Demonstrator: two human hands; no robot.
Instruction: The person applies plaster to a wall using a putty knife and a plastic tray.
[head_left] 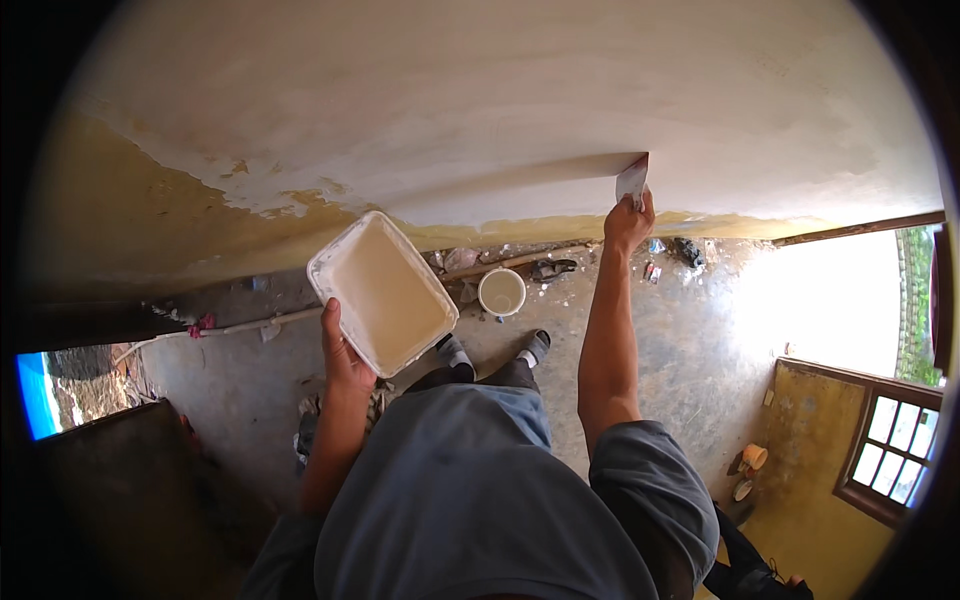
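Note:
In my left hand [347,352] I hold a white rectangular tub [322,270] by its near left side, thumb over the rim. A smooth cream-coloured paste [392,295] lies inside it. My right hand [630,222] reaches up and forward, closed around a putty knife [633,178]. The knife's pale blade meets the wall [500,110], and a long shadow stretches leftward from it. Whitish coating covers most of the wall; yellowish, patchy paint shows along its lower part and at the left.
On the concrete floor [680,340] stands a round white bucket [502,292], just ahead of my feet. A long pole [520,262] and scattered debris lie along the wall's foot. Bright doorway at right, window [898,447] at lower right, another opening [80,385] at far left.

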